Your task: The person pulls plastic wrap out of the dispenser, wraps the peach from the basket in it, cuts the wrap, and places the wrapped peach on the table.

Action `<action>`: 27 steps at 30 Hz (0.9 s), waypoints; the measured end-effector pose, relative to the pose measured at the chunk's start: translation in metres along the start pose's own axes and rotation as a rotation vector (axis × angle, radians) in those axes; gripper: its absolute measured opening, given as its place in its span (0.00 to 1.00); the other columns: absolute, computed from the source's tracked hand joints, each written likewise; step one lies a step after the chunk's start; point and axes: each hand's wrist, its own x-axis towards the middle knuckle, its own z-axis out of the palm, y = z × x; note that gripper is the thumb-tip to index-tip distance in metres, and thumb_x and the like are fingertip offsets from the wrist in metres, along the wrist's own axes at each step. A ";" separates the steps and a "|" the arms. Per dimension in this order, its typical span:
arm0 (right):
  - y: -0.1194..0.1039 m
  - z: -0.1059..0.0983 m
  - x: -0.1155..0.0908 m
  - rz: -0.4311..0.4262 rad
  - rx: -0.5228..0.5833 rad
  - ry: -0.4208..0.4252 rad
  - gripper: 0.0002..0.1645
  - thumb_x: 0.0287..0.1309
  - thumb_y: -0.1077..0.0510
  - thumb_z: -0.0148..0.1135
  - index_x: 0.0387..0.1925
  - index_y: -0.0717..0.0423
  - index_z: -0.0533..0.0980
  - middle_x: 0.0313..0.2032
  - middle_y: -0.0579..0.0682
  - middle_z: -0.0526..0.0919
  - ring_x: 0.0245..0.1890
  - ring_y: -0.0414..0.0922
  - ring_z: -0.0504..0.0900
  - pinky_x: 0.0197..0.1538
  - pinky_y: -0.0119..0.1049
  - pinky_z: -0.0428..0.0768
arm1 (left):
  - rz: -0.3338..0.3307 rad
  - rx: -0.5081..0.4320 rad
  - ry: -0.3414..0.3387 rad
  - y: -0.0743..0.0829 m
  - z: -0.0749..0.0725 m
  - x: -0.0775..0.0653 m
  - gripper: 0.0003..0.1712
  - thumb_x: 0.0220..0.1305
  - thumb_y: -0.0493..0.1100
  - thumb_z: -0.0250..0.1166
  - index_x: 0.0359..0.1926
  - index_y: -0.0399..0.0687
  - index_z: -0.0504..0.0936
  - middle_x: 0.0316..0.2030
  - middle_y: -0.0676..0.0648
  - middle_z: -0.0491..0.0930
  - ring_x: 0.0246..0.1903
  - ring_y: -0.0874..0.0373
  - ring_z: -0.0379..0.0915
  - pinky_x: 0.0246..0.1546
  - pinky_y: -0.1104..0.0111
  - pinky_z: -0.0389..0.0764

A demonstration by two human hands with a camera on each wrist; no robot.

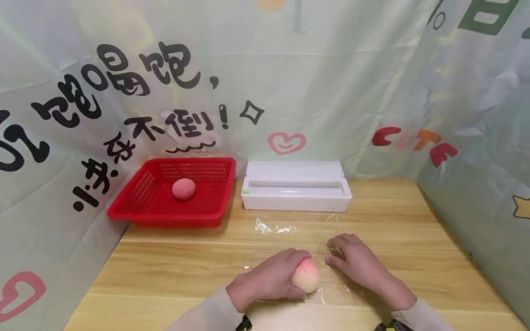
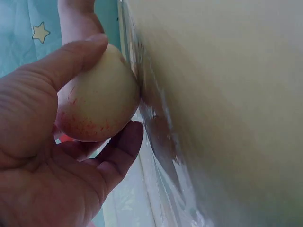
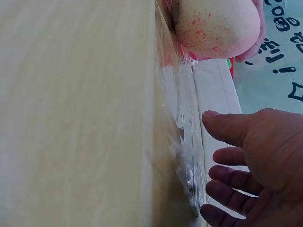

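My left hand holds a pink and cream peach low over the table, thumb on one side and fingers round the other. In the left wrist view, the underside of the peach meets a sheet of clear cling film. This film lies on the wood, with its shiny wrinkles showing in front of both hands in the head view. To the right of the peach is my right hand, its fingers loosely bent with nothing between them. Its fingertips are right at the crumpled film edge in the right wrist view.
A red plastic basket with another pink peach in it stands at the back left. Beside it, a white cling film box has its lid raised. Printed fabric walls in the wooden table.
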 end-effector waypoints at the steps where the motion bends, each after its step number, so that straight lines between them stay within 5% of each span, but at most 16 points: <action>1: 0.000 0.000 0.000 -0.003 0.000 0.001 0.24 0.59 0.49 0.78 0.53 0.56 0.85 0.52 0.51 0.87 0.54 0.53 0.83 0.59 0.55 0.82 | -0.001 0.008 -0.003 0.000 0.000 0.000 0.49 0.55 0.56 0.83 0.73 0.55 0.68 0.58 0.53 0.77 0.54 0.65 0.75 0.57 0.72 0.79; 10: -0.001 0.002 -0.002 -0.032 -0.001 0.014 0.26 0.58 0.49 0.79 0.55 0.56 0.84 0.53 0.53 0.87 0.54 0.54 0.83 0.59 0.57 0.83 | -0.040 -0.035 -0.031 -0.001 -0.002 -0.010 0.57 0.58 0.55 0.81 0.81 0.54 0.59 0.66 0.50 0.74 0.63 0.64 0.73 0.65 0.68 0.77; 18: -0.013 -0.007 -0.015 -0.076 0.003 0.030 0.28 0.59 0.49 0.78 0.58 0.54 0.83 0.55 0.49 0.86 0.57 0.51 0.83 0.60 0.55 0.83 | -0.122 -0.031 0.026 -0.008 -0.009 -0.035 0.52 0.53 0.54 0.84 0.72 0.49 0.66 0.59 0.50 0.75 0.56 0.64 0.72 0.61 0.68 0.79; 27: -0.033 -0.012 -0.027 -0.239 0.049 0.028 0.30 0.60 0.43 0.78 0.60 0.50 0.83 0.55 0.41 0.84 0.54 0.40 0.82 0.55 0.46 0.86 | -0.020 -0.001 0.001 -0.002 -0.008 -0.031 0.51 0.58 0.54 0.82 0.78 0.59 0.65 0.64 0.54 0.76 0.59 0.64 0.72 0.59 0.68 0.79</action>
